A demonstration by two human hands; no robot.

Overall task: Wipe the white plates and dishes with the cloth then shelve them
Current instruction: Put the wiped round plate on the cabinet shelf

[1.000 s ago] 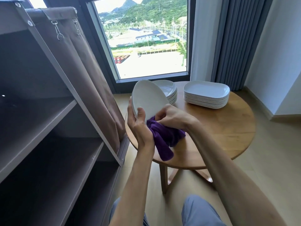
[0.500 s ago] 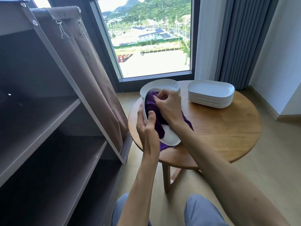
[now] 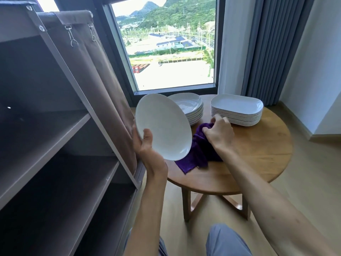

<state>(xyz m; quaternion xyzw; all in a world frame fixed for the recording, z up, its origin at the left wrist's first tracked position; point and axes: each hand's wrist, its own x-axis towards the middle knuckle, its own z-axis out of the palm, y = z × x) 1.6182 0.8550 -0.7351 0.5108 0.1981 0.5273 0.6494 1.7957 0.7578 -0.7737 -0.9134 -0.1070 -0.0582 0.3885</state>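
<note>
- White oval plate [image 3: 163, 126]: held tilted in the air over the bench's left edge, its broad face turned toward the camera; no part of it touches the bench.
- Left hand [image 3: 145, 145]: grips the plate at its lower left rim, thumb curled over the near face and fingers behind the plate.
- Purple cloth [image 3: 198, 156]: bunched on the bench near the left edge, one corner trailing toward the near edge; the plate's lower rim hides part of it.
- Right hand [image 3: 218, 133]: fingers curled down and clamped on the upper part of the cloth, which lies on the bench top.
- Wooden round bench [image 3: 258, 150]: carries all the remaining dishes along its far edge, below the window [image 3: 169, 47].
- Stack of round white plates [image 3: 190, 108]: at the far left of the bench, partly behind the held plate.
- Stack of white rectangular dishes [image 3: 237, 109]: at the far edge, just right of the round stack and just beyond the right hand.
- Grey-brown shelf unit [image 3: 55, 145]: stands left of the bench; a fabric curtain [image 3: 103, 85] is clipped along its side nearest the bench.
- Grey drapes [image 3: 265, 50]: hang behind the bench's far right edge.
</note>
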